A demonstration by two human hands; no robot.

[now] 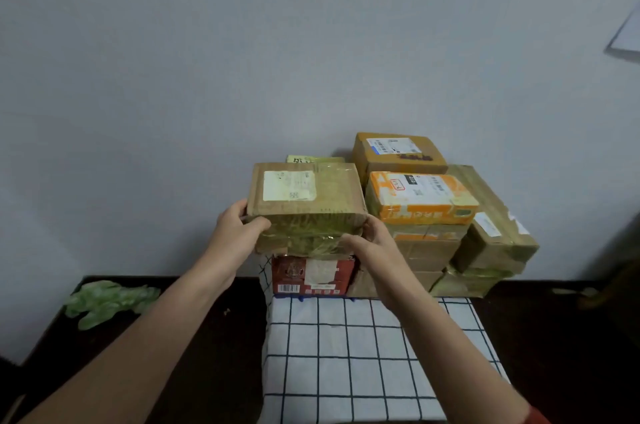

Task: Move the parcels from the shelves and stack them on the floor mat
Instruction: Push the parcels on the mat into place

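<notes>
A brown cardboard parcel (304,205) with a white label and clear tape is held between both hands above a red box (313,274). My left hand (235,226) grips its left front corner. My right hand (370,240) grips its right front edge from below. The red box stands on the white floor mat (346,347) with a dark grid pattern. To the right rises a stack of parcels: an orange-and-white parcel (420,197), a yellow-brown box (398,152) behind it, and a large taped brown box (491,226) leaning at the right. No shelves are in view.
A grey wall (242,60) stands right behind the stack. The floor (207,337) around the mat is dark. A crumpled green plastic bag (107,302) lies on the floor at the left. A small yellow-green parcel (311,159) peeks out behind the held one.
</notes>
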